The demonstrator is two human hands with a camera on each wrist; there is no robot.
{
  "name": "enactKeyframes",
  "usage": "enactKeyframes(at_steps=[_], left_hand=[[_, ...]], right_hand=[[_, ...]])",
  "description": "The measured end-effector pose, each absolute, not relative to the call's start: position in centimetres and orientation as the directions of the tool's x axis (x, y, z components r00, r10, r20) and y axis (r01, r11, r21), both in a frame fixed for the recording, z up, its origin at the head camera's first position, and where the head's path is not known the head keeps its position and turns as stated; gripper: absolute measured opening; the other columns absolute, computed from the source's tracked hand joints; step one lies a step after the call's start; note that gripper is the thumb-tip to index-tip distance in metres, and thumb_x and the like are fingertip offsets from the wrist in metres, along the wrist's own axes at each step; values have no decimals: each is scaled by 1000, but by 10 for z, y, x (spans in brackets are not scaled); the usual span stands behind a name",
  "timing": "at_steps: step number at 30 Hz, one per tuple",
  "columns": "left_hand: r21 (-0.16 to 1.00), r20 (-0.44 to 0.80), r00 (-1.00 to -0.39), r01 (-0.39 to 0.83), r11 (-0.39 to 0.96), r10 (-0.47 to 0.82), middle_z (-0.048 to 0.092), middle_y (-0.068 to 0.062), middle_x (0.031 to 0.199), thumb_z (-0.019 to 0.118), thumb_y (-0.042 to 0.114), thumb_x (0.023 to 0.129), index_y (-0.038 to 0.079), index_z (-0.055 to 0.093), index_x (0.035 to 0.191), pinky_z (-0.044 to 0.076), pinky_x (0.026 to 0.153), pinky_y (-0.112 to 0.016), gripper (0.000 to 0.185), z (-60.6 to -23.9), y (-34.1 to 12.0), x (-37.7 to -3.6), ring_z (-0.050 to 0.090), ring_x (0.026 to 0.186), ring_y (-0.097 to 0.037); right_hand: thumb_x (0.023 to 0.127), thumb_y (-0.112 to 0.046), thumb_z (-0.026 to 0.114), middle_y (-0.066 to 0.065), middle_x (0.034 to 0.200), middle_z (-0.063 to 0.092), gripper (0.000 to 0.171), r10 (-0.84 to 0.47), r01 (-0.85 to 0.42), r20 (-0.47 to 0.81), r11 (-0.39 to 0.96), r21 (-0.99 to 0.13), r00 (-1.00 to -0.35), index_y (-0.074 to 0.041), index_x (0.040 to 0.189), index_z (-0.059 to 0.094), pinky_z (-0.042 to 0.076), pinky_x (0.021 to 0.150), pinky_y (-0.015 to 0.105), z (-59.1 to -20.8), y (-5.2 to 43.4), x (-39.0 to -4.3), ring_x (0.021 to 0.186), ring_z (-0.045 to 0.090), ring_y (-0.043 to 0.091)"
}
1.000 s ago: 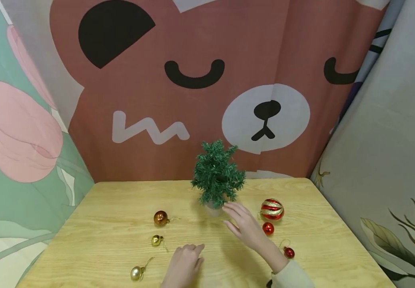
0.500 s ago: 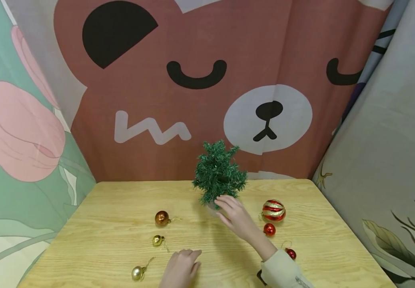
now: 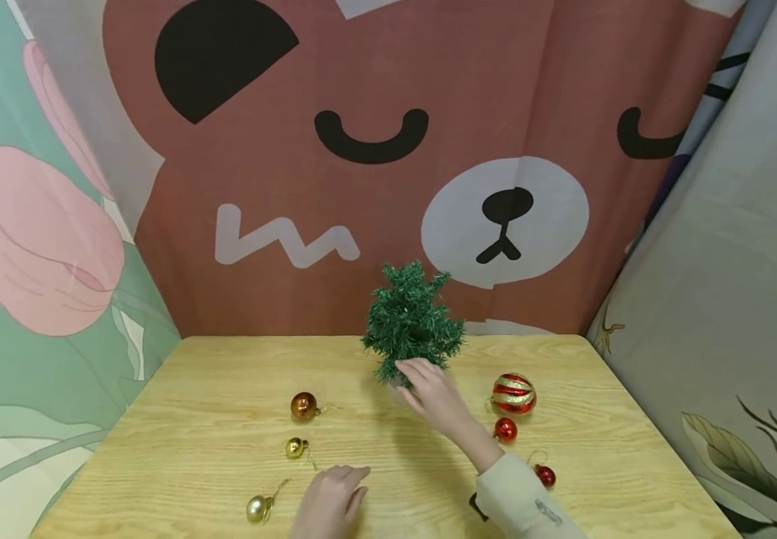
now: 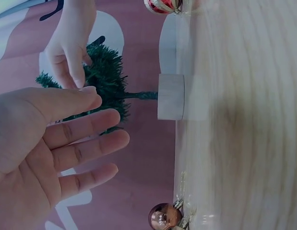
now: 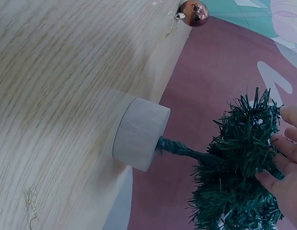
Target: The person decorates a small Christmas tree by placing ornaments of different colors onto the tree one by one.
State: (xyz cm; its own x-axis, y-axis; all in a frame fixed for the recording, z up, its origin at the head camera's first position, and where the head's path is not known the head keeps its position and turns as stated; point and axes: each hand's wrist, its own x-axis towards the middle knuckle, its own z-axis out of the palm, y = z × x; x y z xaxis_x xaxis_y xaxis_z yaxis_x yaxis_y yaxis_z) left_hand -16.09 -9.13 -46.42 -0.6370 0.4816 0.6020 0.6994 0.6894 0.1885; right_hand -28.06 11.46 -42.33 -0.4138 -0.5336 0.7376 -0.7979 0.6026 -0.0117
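A small green artificial Christmas tree [image 3: 412, 311] stands upright near the back of the table. Its thin trunk rises from a pale round base [image 5: 141, 134]. My right hand [image 3: 431, 391] reaches to the tree's lower front, overlapping the base in the head view. In the right wrist view, its fingertips [image 5: 287, 115] and thumb are at the green branches, fingers loosely extended. My left hand [image 3: 328, 500] is low over the front of the table, away from the tree. The left wrist view shows its fingers [image 4: 90, 151] spread and relaxed, with nothing in them.
Left of the tree lie a brown bauble [image 3: 304, 406], a small gold one [image 3: 294, 448] and a pale gold one [image 3: 257, 508]. On the right are a red-and-gold striped bauble [image 3: 513, 394] and two small red baubles [image 3: 506, 430]. A bear-print curtain [image 3: 281, 299] hangs behind the table.
My right hand has shifted left and slightly farther back across the tree's lower part. My left hand has drawn slightly toward the front edge and left. The baubles have stayed put.
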Motion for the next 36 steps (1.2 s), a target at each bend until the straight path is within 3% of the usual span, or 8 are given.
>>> enactKeyframes(at_steps=[3, 11, 18, 24, 28, 32, 36], left_hand=[[173, 655, -586, 730, 661, 477, 64, -5, 73, 73, 0, 64, 1, 67, 87, 47, 54, -22, 24, -463, -94, -160, 60, 62, -14], [166, 726, -556, 713, 681, 406, 65, -3, 75, 76, -2, 59, 3, 68, 87, 48, 58, -24, 30, -457, -102, -155, 60, 66, -15], [232, 718, -612, 659, 716, 331, 65, -2, 76, 77, -3, 58, 4, 68, 86, 49, 57, -23, 30, -455, -112, -151, 61, 67, -16], [266, 735, -604, 674, 689, 307, 66, -3, 78, 78, -3, 57, 3, 67, 86, 50, 57, -24, 31, -450, -120, -146, 62, 68, -17], [304, 756, -603, 666, 681, 252, 66, -2, 79, 78, -5, 54, 3, 67, 85, 51, 58, -26, 34, -446, -125, -143, 62, 69, -17], [381, 745, -645, 623, 683, 172, 66, 0, 80, 77, -9, 52, 4, 67, 85, 52, 59, -28, 37, -443, -133, -139, 62, 70, -16], [416, 745, -658, 592, 690, 115, 66, -1, 79, 78, -11, 48, 3, 68, 86, 49, 64, -18, 42, -444, -146, -138, 62, 70, -15]], right_hand=[[76, -9, 70, 10, 105, 60, 40, -532, -787, 721, 616, -30, -444, 1, 113, 58, 47, 78, 37, -423, 112, -282, 97, 54, 23], [75, -8, 71, 10, 100, 63, 40, -518, -759, 710, 650, -37, -477, 1, 112, 59, 49, 76, 33, -428, 107, -288, 92, 57, 22], [79, -12, 69, 10, 100, 64, 38, -507, -738, 685, 672, -66, -523, 1, 113, 59, 47, 80, 35, -428, 102, -289, 91, 59, 22], [80, -10, 67, 10, 101, 64, 36, -505, -735, 662, 669, -105, -554, 0, 114, 59, 46, 82, 37, -428, 102, -290, 93, 59, 23], [82, -12, 65, 10, 100, 64, 34, -510, -743, 664, 662, -103, -547, 1, 113, 59, 47, 80, 35, -428, 102, -291, 91, 60, 22], [81, -11, 66, 10, 98, 65, 34, -512, -756, 681, 648, -94, -524, 2, 112, 60, 48, 77, 33, -428, 102, -292, 88, 60, 20], [79, -9, 68, 10, 98, 65, 36, -504, -761, 689, 640, -108, -521, 2, 112, 60, 49, 76, 33, -428, 103, -291, 87, 60, 20]])
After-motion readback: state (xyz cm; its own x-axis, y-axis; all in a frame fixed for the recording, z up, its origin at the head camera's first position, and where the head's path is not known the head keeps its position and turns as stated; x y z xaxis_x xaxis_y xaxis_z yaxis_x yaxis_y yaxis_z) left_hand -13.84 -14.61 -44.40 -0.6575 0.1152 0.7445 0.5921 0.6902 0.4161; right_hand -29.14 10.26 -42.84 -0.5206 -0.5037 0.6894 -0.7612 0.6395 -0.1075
